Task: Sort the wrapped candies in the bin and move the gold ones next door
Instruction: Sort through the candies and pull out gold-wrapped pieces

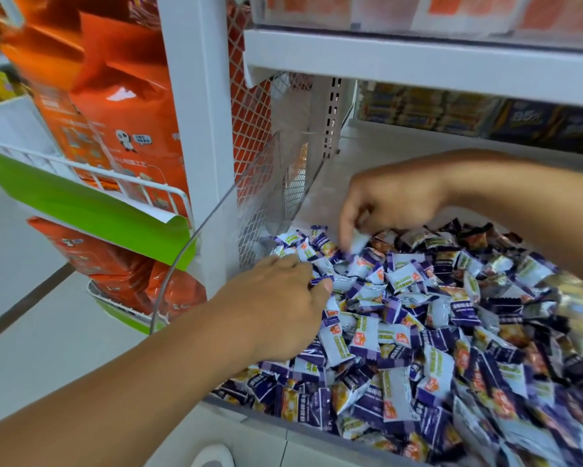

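Note:
A shelf bin (pixel 249 416) holds a deep heap of wrapped candies (pixel 401 332), mostly purple and white, with darker brown-orange ones at the back right. Shiny gold wrappers (pixel 579 305) show at the right edge, blurred. My left hand (pixel 283 305) lies on the left side of the heap, its thumb and fingers pinching a purple-edged candy (pixel 322 280). My right hand (pixel 391 200) hovers over the back of the heap and pinches a white and purple candy (pixel 359 242) that hangs from its fingertips.
A clear curved plastic wall (pixel 195 237) and white mesh (pixel 266 210) bound the bin on the left. A white shelf (pixel 418 62) overhangs it. Orange snack bags (pixel 115 96) hang in a wire rack with a green front at the left. Boxed goods stand at the shelf's back right.

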`<state>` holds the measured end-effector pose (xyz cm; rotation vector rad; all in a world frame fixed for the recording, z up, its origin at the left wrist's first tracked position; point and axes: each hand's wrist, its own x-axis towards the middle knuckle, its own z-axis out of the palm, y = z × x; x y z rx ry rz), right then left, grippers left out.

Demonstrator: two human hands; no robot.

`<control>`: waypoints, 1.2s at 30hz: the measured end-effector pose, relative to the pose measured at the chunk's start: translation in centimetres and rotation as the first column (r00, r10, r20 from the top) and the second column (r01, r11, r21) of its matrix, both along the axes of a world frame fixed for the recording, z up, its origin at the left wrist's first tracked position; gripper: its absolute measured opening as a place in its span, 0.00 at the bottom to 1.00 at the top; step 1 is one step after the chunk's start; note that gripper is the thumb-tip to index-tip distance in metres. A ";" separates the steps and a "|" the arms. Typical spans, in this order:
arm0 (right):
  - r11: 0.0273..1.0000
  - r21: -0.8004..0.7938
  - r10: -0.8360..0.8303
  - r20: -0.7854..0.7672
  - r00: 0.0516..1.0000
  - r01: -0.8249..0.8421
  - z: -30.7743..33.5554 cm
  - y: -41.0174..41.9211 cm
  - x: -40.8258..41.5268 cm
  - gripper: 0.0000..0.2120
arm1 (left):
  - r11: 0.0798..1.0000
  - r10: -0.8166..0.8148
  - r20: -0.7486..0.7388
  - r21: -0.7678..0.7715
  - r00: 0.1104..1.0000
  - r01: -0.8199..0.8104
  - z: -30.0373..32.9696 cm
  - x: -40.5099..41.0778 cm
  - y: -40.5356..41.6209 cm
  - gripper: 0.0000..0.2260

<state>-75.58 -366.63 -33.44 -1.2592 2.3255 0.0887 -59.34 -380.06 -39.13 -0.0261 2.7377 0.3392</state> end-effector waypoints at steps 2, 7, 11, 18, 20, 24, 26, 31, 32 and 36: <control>0.982 -0.181 -0.089 -0.145 0.985 0.062 1.0 0.4 -1.0 0.10 | 1.000 0.030 -0.021 0.004 0.999 -0.030 0.2 0.0 -0.1 0.21; 0.976 -0.156 -0.193 -0.306 0.932 0.151 -0.9 0.4 -1.9 0.08 | 0.999 0.001 -0.137 -0.043 0.991 -0.007 0.3 0.3 0.3 0.13; 0.986 0.067 -0.116 -0.378 0.919 0.152 -2.9 -0.1 -1.3 0.12 | 0.993 0.108 -0.224 0.077 0.969 -0.093 -0.5 -0.1 0.0 0.19; 0.967 0.182 -0.211 0.182 0.960 0.178 0.4 1.2 -1.0 0.12 | 0.994 -0.057 -0.217 0.079 0.974 0.075 -0.6 -0.3 0.1 0.21; 0.964 0.217 -0.202 0.237 0.950 0.151 1.1 1.4 -0.3 0.08 | 0.990 -0.098 -0.236 0.076 0.967 0.119 -0.8 -0.5 0.0 0.17; 0.991 -0.091 -0.114 -0.159 0.981 0.101 0.6 1.2 -1.0 0.10 | 0.986 -0.062 -0.296 0.131 0.953 0.105 -0.7 -0.5 -0.1 0.18; 0.990 -0.123 -0.107 -0.340 0.934 0.068 -0.5 1.0 -0.8 0.15 | 0.979 -0.061 -0.331 0.165 0.942 0.122 -0.6 -0.5 -0.3 0.19; 0.991 0.091 -0.047 -0.475 0.879 0.102 -3.3 0.4 0.3 0.04 | 0.976 -0.068 -0.323 0.172 0.944 0.130 -0.8 -0.2 -0.6 0.14; 0.989 0.101 -0.042 -0.496 0.867 0.106 -3.2 0.4 0.4 0.05 | 0.978 -0.066 -0.320 0.169 0.945 0.126 -0.7 0.0 -0.4 0.14; 0.988 -0.089 -0.149 -0.379 0.913 0.124 -1.5 0.5 -0.6 0.13 | 0.915 0.297 -0.425 0.384 0.855 -0.127 0.2 -0.5 0.0 0.15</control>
